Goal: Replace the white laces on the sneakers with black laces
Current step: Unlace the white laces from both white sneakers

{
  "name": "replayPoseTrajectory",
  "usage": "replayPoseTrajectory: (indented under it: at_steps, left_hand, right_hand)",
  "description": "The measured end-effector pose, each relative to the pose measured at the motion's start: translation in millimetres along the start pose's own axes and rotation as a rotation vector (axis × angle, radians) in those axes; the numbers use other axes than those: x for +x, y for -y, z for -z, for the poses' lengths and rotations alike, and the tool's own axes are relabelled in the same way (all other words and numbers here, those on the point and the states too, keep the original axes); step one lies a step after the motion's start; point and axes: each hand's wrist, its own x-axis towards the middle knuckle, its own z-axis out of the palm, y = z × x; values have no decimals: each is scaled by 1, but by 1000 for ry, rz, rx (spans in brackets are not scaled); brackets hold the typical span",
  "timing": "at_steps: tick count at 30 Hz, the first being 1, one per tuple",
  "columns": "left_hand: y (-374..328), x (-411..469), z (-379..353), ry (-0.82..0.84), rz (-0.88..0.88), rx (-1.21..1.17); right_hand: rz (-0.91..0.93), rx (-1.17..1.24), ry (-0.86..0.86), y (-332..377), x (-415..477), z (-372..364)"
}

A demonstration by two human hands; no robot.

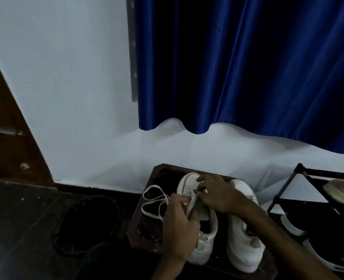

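Two white sneakers stand on a dark wooden stool, toes toward the wall. My left hand grips the left sneaker at its tongue and pinches the white lace. My right hand rests over the same sneaker's front, its fingers curled at the lace near the eyelets. The pulled-out white lace loops across the stool to the left of the shoe. The right sneaker stands beside it, partly under my right forearm. No black lace is visible.
A dark round mat lies on the dark floor to the left of the stool. A black shoe rack with other shoes stands at the right. A white wall, a blue curtain and a brown door are behind.
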Motion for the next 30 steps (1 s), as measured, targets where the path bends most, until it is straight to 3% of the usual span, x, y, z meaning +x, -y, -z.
replayPoseTrajectory:
  at_steps: [5,10,17,22,27,30]
  left_hand:
    - [6,-8,-9,-212,46,-76]
    - [9,-10,-17,-297,58,-87]
    - [0,-14,-29,-305,93,-123]
    - [14,-21,-29,-328,27,-208]
    - [24,-17,-35,-406,-108,-182]
    - [32,-15,-39,-363,-221,-155]
  right_hand:
    - [5,49,-85,3,-8,0]
    - [-51,437,-33,-9,-17,30]
    - [-55,-131,-41,17,-8,16]
    - [-61,-100,-98,20,-12,8]
    - [-71,423,-114,6,-26,55]
    - [-114,236,-56,-5,-21,53]
